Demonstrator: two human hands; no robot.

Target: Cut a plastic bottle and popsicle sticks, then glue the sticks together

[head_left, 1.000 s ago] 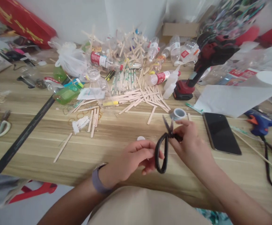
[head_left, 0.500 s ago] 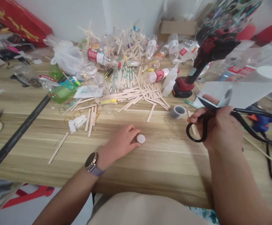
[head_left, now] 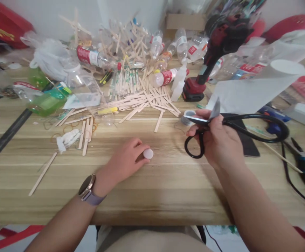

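Between the thumb and fingers of my left hand [head_left: 124, 157] is a small round white cap [head_left: 148, 153], its flat top facing up just over the wooden table [head_left: 141, 196]. A watch [head_left: 88, 187] circles that wrist. My right hand [head_left: 220, 140] grips a pair of scissors [head_left: 254, 120] with large black loop handles. Their blades stand apart and point up and to the left, raised above the table. Behind the right fingers sits a small grey spool [head_left: 189, 117], partly covered by the blades.
Wooden craft sticks [head_left: 144, 99] are heaped at the back middle, with plastic bottles [head_left: 165, 77] around them. A red-and-black cordless drill [head_left: 194, 87] stands behind my right hand. Pliers [head_left: 304, 168] lie at far right, and a black bar [head_left: 7, 138] crosses the left side.
The view has swung to the right, bringing the pliers and a black flat object into sight. The scissors have come inward and turned, nearer the spool. My left hand still pinches the cap.
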